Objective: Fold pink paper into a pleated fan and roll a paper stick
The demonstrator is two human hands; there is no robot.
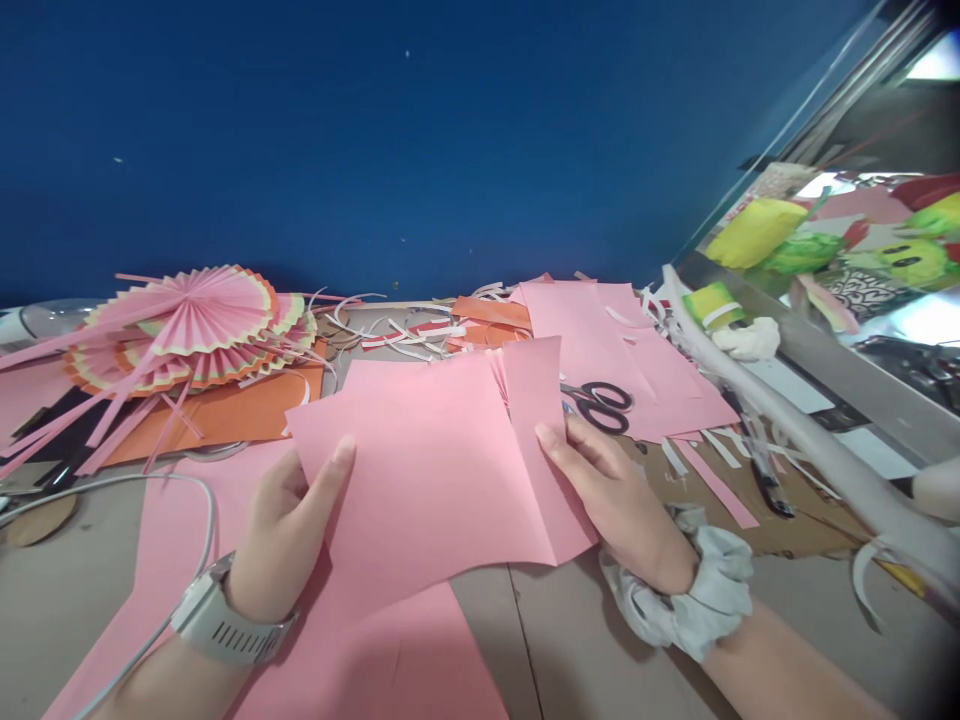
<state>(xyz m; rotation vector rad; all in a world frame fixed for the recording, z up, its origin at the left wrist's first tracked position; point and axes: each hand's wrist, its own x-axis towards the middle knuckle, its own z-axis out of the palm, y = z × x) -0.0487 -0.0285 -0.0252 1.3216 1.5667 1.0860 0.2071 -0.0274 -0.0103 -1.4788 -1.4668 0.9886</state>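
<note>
Between both hands is a sheet of pink paper (427, 470), with a crease running down near its right side. My left hand (289, 530) grips the left edge, thumb on top and fingers behind. My right hand (607, 490) pinches the right edge past the crease, and its fingertips are partly hidden behind the paper. Under the held sheet lies a larger pink sheet (390, 660). Black-handled scissors (602, 405) lie just beyond my right hand.
Pleated paper rosettes (206, 320) with pink strips stand at the left on orange paper (225, 420). White and red paper scraps (416, 335) lie along the blue wall (420, 150). More pink sheets (592, 340), a box cutter (769, 485) and cardboard (675, 510) are at right. A cable (206, 500) crosses the left.
</note>
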